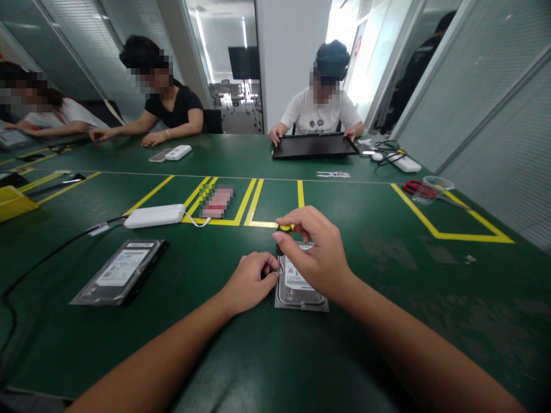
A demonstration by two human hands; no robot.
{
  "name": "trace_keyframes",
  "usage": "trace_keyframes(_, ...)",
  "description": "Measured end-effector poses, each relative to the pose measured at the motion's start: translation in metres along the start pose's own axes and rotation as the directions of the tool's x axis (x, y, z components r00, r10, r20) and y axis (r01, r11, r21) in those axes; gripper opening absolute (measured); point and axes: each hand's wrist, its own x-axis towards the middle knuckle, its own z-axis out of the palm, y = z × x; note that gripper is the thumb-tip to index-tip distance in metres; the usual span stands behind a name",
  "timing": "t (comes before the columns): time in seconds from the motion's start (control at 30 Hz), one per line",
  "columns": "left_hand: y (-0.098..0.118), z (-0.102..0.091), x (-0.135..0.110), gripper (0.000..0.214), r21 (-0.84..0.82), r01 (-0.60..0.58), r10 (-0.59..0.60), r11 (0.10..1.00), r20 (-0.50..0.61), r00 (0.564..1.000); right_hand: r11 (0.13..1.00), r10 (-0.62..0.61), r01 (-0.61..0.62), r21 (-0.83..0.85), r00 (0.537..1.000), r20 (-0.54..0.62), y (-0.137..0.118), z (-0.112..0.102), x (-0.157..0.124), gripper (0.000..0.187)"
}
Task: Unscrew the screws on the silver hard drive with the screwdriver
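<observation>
A hard drive (299, 292) with a white label lies flat on the green table in front of me. My right hand (321, 246) is closed on a stubby screwdriver (284, 229) with a yellow and black handle, held upright over the drive's far left part. The screwdriver's tip is hidden. At the drive's left edge, my left hand (253, 281) has its fingers curled, thumb and forefinger pinched against the side. A second hard drive (123, 272), label up, rests farther to the left.
A white power bank (155, 216) with a cable lies beyond the left drive, near a pink phone (218, 202). Red-handled scissors (424, 189) and a clear plastic cup (437, 184) are at the right. Across the table, a person holds a black panel (315, 146).
</observation>
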Motion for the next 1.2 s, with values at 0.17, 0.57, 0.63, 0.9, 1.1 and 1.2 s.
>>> trace_keyframes(0.17,0.000,0.000,0.000,0.009,-0.005,0.008,-0.008,1.000,0.004,1.000,1.000,0.029,-0.029,-0.008,1.000,-0.008,-0.001,0.001,-0.002,0.022)
trace_keyframes(0.57,0.000,0.002,0.000,0.008,-0.015,0.001,-0.001,1.000,0.002,1.000,0.998,0.051,-0.050,-0.032,0.998,0.022,0.001,0.002,-0.007,0.021)
trace_keyframes(0.63,0.000,0.002,0.000,0.008,-0.011,0.002,-0.002,1.000,0.002,1.000,0.998,0.055,-0.054,-0.026,0.998,0.027,0.001,0.002,-0.007,0.022)
trace_keyframes(0.9,0.002,0.001,0.000,0.011,-0.026,0.001,-0.001,1.000,0.001,1.000,0.999,0.052,-0.051,-0.016,0.998,0.023,0.001,0.002,-0.005,0.024)
trace_keyframes(1.1,-0.001,0.002,-0.001,0.013,-0.031,-0.009,0.009,0.999,0.007,1.000,0.996,0.081,-0.081,-0.023,0.996,0.033,0.004,0.007,-0.011,0.031)
trace_keyframes(1.2,-0.002,0.002,-0.001,0.014,-0.025,-0.017,0.017,1.000,0.000,1.000,0.995,0.103,-0.103,-0.011,0.994,0.041,0.007,0.012,-0.013,0.030)
